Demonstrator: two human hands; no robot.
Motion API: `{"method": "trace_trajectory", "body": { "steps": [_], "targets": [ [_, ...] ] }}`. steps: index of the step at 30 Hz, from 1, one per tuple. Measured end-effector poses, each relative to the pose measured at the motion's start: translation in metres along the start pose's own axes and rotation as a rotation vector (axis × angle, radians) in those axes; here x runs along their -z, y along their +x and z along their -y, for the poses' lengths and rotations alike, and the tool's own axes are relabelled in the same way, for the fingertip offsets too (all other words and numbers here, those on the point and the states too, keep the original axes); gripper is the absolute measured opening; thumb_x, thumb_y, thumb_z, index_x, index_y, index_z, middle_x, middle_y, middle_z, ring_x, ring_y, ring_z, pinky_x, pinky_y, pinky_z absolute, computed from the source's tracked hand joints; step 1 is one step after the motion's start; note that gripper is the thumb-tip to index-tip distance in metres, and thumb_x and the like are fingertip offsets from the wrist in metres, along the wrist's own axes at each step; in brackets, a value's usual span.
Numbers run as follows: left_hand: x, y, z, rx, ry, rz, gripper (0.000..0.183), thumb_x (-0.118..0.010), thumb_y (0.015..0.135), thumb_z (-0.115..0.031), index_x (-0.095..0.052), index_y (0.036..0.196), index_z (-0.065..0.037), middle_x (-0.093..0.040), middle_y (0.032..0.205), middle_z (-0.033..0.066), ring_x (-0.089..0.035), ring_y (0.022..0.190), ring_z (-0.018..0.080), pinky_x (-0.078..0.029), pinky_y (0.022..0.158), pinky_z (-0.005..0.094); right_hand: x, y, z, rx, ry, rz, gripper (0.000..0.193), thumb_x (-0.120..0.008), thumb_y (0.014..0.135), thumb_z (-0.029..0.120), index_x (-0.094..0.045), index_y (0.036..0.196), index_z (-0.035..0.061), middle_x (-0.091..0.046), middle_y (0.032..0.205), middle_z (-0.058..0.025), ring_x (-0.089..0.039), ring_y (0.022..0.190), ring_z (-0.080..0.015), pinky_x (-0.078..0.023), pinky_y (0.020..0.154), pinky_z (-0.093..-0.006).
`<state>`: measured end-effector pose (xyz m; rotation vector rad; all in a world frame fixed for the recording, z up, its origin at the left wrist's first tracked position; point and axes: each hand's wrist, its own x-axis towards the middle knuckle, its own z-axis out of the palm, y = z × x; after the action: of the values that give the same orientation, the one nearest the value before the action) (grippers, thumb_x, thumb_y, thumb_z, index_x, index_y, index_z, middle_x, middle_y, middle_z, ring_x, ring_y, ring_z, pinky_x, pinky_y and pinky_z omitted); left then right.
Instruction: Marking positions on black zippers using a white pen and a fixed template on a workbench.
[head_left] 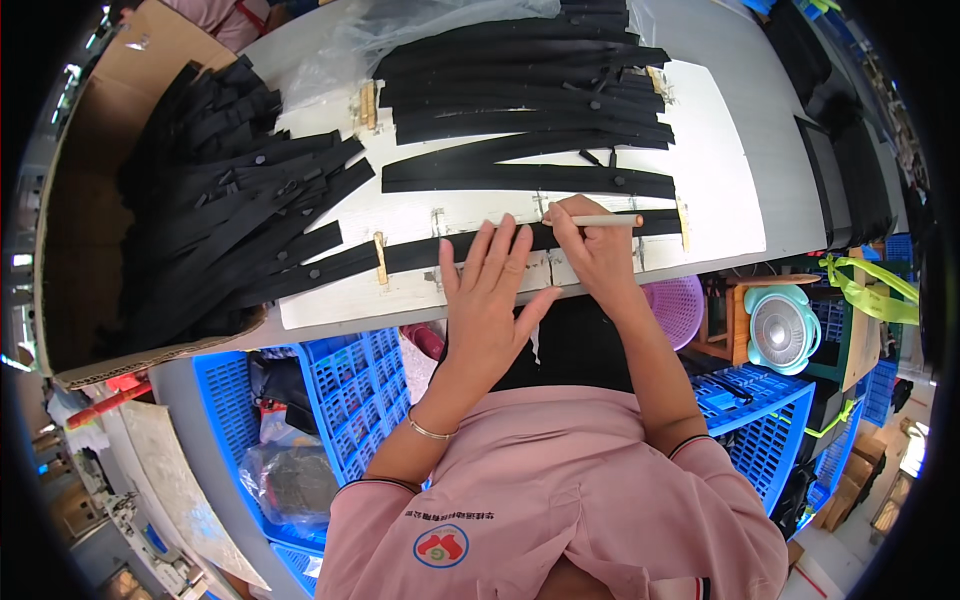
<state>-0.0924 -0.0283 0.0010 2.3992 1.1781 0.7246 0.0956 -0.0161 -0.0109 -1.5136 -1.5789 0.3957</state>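
A long black zipper [410,256] lies across the near part of a white board [722,180], between tape marks. My left hand [485,285] rests flat on it, fingers spread and pressing on the strip. To its right, my right hand [600,262] pinches a pale pen [612,220], held nearly level, with its tip end by the zipper's edge. Just beyond lie another black zipper [520,180] and a thick row of stacked black zippers [520,95]. A heap of black zippers [230,200] with dark pulls spills onto the board's left side.
A cardboard box [85,220] at the left holds the heap. Clear plastic film [345,60] lies at the far side. Below the table edge are blue crates [355,395], a purple basket [674,310] and a teal fan [783,330]. Dark cases stand at the far right.
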Motion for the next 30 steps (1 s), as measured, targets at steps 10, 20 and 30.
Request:
{"method": "trace_trajectory", "body": {
  "steps": [10, 20, 30],
  "targets": [
    [-0.006, 0.002, -0.002, 0.008, 0.067, 0.009, 0.059, -0.073, 0.094, -0.034, -0.060, 0.142, -0.003, -0.054, 0.151, 0.0130, -0.042, 0.146, 0.0335, -0.018, 0.122, 0.0610, 0.007, -0.002, 0.004, -0.088, 0.286, -0.028, 0.020, -0.065, 0.098, 0.014, -0.072, 0.086, 0.0000, -0.071, 0.073, -0.0078, -0.067, 0.061, -0.0217, -0.049, 0.056, -0.0307],
    [-0.008, 0.003, -0.003, -0.006, 0.073, 0.002, 0.059, -0.073, 0.094, -0.034, -0.060, 0.143, -0.004, -0.054, 0.152, 0.0119, -0.042, 0.146, 0.0328, -0.018, 0.123, 0.0601, 0.010, -0.002, -0.001, -0.010, 0.134, 0.084, 0.023, -0.063, 0.098, 0.007, -0.069, 0.080, -0.0054, -0.069, 0.072, -0.0096, -0.063, 0.063, -0.0139, -0.047, 0.058, -0.0280],
    [-0.008, 0.000, -0.003, 0.011, 0.113, 0.002, 0.060, -0.074, 0.093, -0.036, -0.060, 0.145, -0.008, -0.054, 0.154, 0.0103, -0.042, 0.147, 0.0312, -0.017, 0.124, 0.0575, 0.059, -0.011, -0.012, -0.273, 0.490, -0.134, 0.024, -0.061, 0.099, 0.009, -0.072, 0.082, -0.0042, -0.070, 0.075, -0.0058, -0.059, 0.067, -0.0077, -0.045, 0.059, -0.0273]
  ]
}}
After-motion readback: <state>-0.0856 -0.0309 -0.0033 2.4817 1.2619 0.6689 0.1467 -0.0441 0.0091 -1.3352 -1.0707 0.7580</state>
